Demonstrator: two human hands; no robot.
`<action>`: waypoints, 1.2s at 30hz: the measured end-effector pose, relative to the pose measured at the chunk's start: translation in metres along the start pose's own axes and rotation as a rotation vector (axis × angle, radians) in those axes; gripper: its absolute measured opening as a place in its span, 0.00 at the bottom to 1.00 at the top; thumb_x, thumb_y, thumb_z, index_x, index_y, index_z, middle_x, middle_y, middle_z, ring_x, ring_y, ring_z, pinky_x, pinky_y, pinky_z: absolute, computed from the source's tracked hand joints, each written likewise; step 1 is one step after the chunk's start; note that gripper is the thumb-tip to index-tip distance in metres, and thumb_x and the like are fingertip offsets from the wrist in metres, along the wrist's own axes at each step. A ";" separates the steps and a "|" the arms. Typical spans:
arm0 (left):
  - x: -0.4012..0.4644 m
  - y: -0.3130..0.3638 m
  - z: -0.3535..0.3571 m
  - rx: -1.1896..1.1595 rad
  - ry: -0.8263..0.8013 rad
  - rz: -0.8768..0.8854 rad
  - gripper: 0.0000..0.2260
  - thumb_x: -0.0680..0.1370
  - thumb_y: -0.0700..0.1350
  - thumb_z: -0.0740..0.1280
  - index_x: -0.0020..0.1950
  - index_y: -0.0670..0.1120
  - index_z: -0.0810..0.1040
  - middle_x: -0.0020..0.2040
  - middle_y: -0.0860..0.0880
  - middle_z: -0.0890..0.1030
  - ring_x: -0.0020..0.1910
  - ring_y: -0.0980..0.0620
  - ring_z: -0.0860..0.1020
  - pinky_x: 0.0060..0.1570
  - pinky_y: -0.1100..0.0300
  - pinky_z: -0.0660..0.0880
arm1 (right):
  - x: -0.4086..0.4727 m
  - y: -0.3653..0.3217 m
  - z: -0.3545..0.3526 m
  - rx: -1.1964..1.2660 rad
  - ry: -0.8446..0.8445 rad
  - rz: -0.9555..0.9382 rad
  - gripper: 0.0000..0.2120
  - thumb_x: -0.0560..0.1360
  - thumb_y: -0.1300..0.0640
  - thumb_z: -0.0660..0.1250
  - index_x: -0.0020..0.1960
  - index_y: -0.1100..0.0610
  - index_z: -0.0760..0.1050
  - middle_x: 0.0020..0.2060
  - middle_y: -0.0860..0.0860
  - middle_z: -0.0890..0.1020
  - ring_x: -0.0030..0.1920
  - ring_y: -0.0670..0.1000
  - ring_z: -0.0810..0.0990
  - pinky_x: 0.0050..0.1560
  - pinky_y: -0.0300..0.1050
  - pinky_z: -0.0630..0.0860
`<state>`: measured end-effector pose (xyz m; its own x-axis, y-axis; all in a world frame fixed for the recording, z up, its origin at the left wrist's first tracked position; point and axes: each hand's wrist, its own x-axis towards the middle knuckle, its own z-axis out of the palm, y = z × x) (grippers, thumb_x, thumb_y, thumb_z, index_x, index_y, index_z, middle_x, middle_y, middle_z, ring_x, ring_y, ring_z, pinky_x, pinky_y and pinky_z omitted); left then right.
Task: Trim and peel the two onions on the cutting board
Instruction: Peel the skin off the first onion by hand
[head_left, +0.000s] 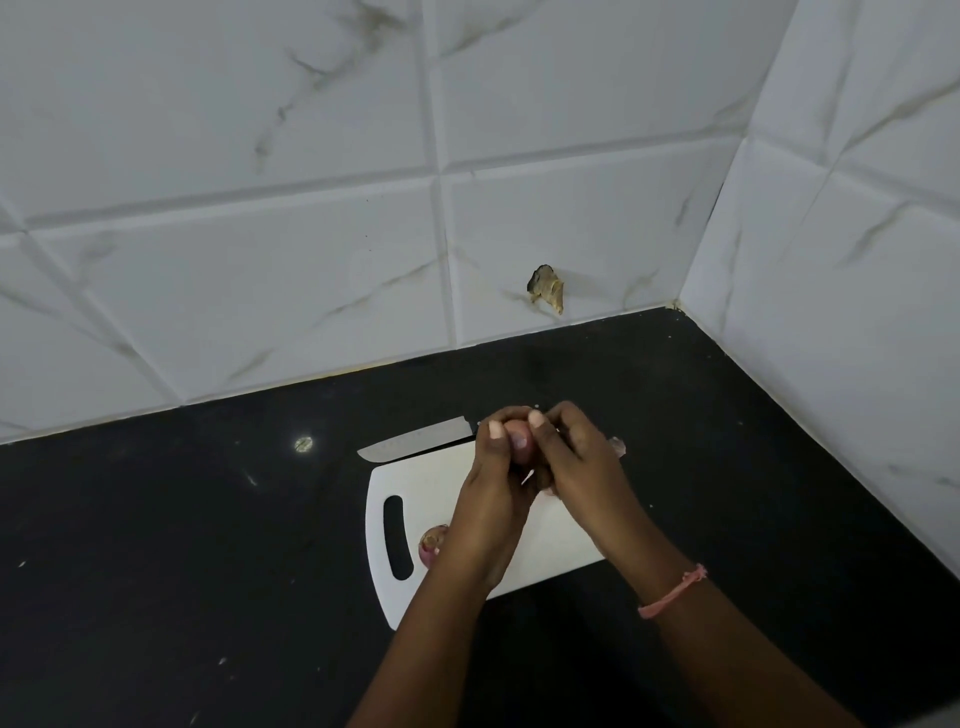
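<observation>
A small pinkish onion (519, 439) is held above the far edge of the white cutting board (415, 483). My left hand (496, 467) and my right hand (574, 452) are both closed around it, thumbs on top. A second purple onion (431, 543) lies on the board near its handle slot, partly hidden by my left wrist. A knife lies along the board's far edge, its blade (415, 439) pointing left; the handle is hidden behind my hands. A scrap of onion skin (618, 446) shows past my right hand.
The board lies on a black stone counter (182, 545) in a corner of white marble-look tiled walls (311, 234). A chipped hole in a tile (545, 288) sits low on the back wall. A pink band (672, 592) circles my right wrist.
</observation>
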<state>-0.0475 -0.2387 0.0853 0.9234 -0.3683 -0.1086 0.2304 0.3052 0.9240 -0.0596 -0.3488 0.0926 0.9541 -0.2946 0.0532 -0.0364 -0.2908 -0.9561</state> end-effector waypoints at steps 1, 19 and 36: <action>0.000 0.000 0.001 -0.054 0.017 -0.019 0.20 0.86 0.53 0.50 0.66 0.43 0.74 0.62 0.42 0.81 0.63 0.46 0.80 0.61 0.54 0.78 | 0.001 0.002 -0.003 -0.091 0.037 -0.050 0.06 0.80 0.50 0.63 0.48 0.51 0.73 0.37 0.45 0.80 0.39 0.43 0.80 0.38 0.40 0.78; 0.008 0.023 0.002 -0.228 0.238 -0.164 0.15 0.85 0.46 0.55 0.54 0.43 0.80 0.49 0.42 0.81 0.53 0.46 0.80 0.67 0.47 0.74 | -0.010 0.007 -0.007 -0.320 0.078 -0.574 0.07 0.72 0.63 0.74 0.50 0.58 0.83 0.47 0.49 0.85 0.46 0.44 0.83 0.47 0.41 0.81; 0.004 0.029 -0.020 -0.055 0.010 -0.175 0.15 0.83 0.37 0.57 0.63 0.43 0.80 0.55 0.47 0.86 0.59 0.48 0.83 0.60 0.58 0.79 | 0.000 0.005 -0.016 -0.451 -0.076 -0.500 0.02 0.75 0.62 0.68 0.46 0.57 0.76 0.43 0.48 0.78 0.42 0.46 0.77 0.43 0.43 0.77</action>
<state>-0.0308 -0.2135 0.1041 0.8705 -0.4114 -0.2702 0.4043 0.2847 0.8692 -0.0642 -0.3647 0.0925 0.9061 0.0342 0.4217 0.3101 -0.7317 -0.6070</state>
